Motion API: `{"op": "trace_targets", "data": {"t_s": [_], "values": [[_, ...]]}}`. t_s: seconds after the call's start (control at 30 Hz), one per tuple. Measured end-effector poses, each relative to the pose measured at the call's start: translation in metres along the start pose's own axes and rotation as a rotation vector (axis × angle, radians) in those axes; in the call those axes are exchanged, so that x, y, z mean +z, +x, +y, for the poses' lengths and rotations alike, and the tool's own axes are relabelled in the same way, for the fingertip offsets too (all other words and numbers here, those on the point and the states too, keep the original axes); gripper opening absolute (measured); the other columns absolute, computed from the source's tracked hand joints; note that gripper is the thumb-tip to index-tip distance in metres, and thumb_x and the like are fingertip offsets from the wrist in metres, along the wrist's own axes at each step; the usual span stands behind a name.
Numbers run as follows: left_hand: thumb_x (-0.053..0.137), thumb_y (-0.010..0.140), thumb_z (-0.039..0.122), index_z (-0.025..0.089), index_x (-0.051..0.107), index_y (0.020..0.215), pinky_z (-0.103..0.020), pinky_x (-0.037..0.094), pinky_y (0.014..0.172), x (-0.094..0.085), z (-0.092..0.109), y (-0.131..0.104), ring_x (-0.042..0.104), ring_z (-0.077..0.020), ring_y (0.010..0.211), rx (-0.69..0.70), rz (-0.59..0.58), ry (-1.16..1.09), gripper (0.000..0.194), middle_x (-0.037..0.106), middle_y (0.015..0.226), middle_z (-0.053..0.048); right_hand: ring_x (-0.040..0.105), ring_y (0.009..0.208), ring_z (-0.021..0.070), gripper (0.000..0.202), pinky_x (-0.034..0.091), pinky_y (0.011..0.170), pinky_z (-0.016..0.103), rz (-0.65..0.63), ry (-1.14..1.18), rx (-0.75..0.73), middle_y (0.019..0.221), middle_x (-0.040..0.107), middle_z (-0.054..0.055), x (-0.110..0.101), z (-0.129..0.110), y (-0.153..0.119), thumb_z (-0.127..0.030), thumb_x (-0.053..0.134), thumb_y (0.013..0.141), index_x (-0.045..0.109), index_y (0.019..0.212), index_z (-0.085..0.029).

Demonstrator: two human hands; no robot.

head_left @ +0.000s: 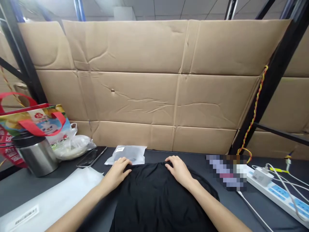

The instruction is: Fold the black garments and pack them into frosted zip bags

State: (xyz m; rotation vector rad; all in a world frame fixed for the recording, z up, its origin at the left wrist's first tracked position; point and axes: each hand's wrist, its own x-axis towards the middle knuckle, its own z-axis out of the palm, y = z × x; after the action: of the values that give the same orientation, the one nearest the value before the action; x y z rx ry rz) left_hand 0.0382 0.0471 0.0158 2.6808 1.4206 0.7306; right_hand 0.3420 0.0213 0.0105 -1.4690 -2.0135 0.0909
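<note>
A piece of black cloth [161, 196], soft and lightly gathered along its far edge, lies spread over the dark table in front of me. It looks like a garment, but its kind cannot be made out. At the far left corner my left hand [121, 170] pinches the cloth between thumb and fingers. My right hand [179, 170] grips the same far edge further right, with its thumb tucked toward the fabric. Just beyond my left hand rests a small frosted plastic bag [132, 154] with a white label. The cloth's near end runs out of view.
To the left are a large frosted bag [55, 196] with a barcode label, a phone [91, 157], a steel cup [38, 156], a clear plastic bag [72, 148] and a colourful tote [43, 119]. Rightward lie a power strip [277, 191] and cables. Cardboard [135, 96] walls the back.
</note>
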Motion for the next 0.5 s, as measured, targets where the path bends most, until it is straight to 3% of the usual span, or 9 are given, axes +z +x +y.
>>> {"op": "trace_targets", "data": {"t_s": [0.13, 0.27, 0.4, 0.5], "values": [[0.042, 0.083, 0.011, 0.021, 0.054, 0.089, -0.038, 0.049, 0.084, -0.007, 0.004, -0.011, 0.059, -0.0232, 0.097, 0.032, -0.001, -0.058, 0.016, 0.063, 0.096, -0.005, 0.057, 0.106, 0.0226, 0.017, 0.046, 0.09, 0.038, 0.049, 0.041, -0.065, 0.105, 0.064, 0.006, -0.006, -0.006, -0.008, -0.011, 0.046, 0.086, 0.057, 0.093, -0.021], [0.037, 0.077, 0.001, 0.022, 0.057, 0.104, -0.035, 0.043, 0.101, -0.015, 0.007, -0.035, 0.052, -0.02, 0.122, 0.141, -0.091, -0.122, 0.039, 0.062, 0.121, -0.003, 0.059, 0.109, 0.0197, 0.027, 0.048, 0.091, 0.035, -0.027, 0.085, -0.187, 0.112, 0.065, 0.004, -0.024, -0.012, -0.033, -0.008, 0.041, 0.087, 0.059, 0.1, -0.023], [0.03, 0.087, 0.001, 0.03, 0.041, 0.139, -0.036, 0.035, 0.109, -0.027, 0.011, -0.059, 0.041, -0.0167, 0.132, 0.224, -0.311, -0.114, 0.061, 0.046, 0.145, 0.001, 0.052, 0.122, 0.0192, 0.046, 0.04, 0.105, 0.04, -0.188, 0.016, -0.263, 0.128, 0.061, 0.005, -0.033, 0.003, -0.058, -0.005, 0.036, 0.087, 0.058, 0.123, -0.023], [0.034, 0.088, 0.002, 0.034, 0.032, 0.145, -0.039, 0.032, 0.111, -0.04, 0.02, -0.065, 0.033, -0.0186, 0.137, 0.223, -0.426, -0.079, 0.065, 0.033, 0.152, 0.002, 0.041, 0.132, 0.0188, 0.054, 0.033, 0.111, 0.044, -0.275, -0.055, -0.229, 0.136, 0.054, 0.004, -0.037, 0.011, -0.065, -0.003, 0.035, 0.084, 0.052, 0.132, -0.024]]}}
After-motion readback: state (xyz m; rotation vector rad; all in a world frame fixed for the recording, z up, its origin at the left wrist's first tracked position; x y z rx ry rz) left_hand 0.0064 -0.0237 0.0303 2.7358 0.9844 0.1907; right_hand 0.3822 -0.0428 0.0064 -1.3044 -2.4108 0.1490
